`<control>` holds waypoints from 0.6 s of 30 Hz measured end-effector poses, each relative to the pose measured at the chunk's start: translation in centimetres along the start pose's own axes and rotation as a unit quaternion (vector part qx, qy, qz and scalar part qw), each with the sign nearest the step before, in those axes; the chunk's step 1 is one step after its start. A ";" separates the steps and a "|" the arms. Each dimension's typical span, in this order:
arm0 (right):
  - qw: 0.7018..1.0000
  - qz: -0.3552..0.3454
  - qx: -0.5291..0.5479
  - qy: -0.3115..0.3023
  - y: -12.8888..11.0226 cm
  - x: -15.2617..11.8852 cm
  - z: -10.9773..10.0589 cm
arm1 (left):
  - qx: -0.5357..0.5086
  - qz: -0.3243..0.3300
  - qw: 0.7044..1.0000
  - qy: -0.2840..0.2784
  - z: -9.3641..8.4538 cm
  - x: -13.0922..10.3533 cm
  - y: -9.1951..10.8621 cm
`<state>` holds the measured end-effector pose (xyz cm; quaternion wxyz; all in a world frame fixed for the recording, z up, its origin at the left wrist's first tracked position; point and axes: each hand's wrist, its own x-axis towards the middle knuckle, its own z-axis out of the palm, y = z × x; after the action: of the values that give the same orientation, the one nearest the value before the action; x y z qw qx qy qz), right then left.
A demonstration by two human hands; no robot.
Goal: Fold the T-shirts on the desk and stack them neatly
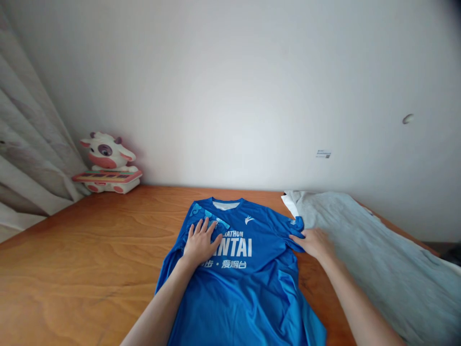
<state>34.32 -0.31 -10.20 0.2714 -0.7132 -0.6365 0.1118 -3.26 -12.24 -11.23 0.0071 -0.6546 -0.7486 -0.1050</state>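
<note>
On the wooden tabletop [90, 269], beside the grey cloth [374, 250], we have the blue shirt [230, 298] lying print side up, our left hand [202, 243] flat on its chest with fingers spread wide, our right hand [317, 244] pinching its sleeve [284, 225] between thumb and fingers.

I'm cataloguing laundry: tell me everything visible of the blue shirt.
The blue shirt lies front up on the wooden surface, neckline away from the person. It looks like thin, slightly shiny fabric, smoother at the chest, creased lower down. White lettering, partly covered, crosses the chest below a small white logo and a patterned patch. The left hand rests spread on the chest; the right hand pinches the sleeve at picture right. The bottom runs out of frame.
</note>
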 end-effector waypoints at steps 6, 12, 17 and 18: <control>0.996 0.011 0.081 0.033 -1.5 1.5 0.8 | 0.010 -0.011 1.000 -0.008 -0.1 0.0 0.1; 0.981 -0.055 0.169 0.078 -6.8 -0.9 2.1 | 0.014 -0.014 1.000 -0.007 0.1 -0.1 0.1; 0.916 -0.354 0.134 -0.131 -9.7 -7.4 1.6 | -0.002 -0.011 1.000 0.001 0.1 -0.1 0.0; 0.904 -0.386 0.104 -0.151 -9.4 -8.3 1.3 | -0.005 -0.010 1.000 0.002 0.1 -0.1 0.0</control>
<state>24.37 -7.68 -7.82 0.2667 -0.3543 -0.8800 0.1703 -3.25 -12.34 -11.35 0.0038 -0.6469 -0.7545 -0.1100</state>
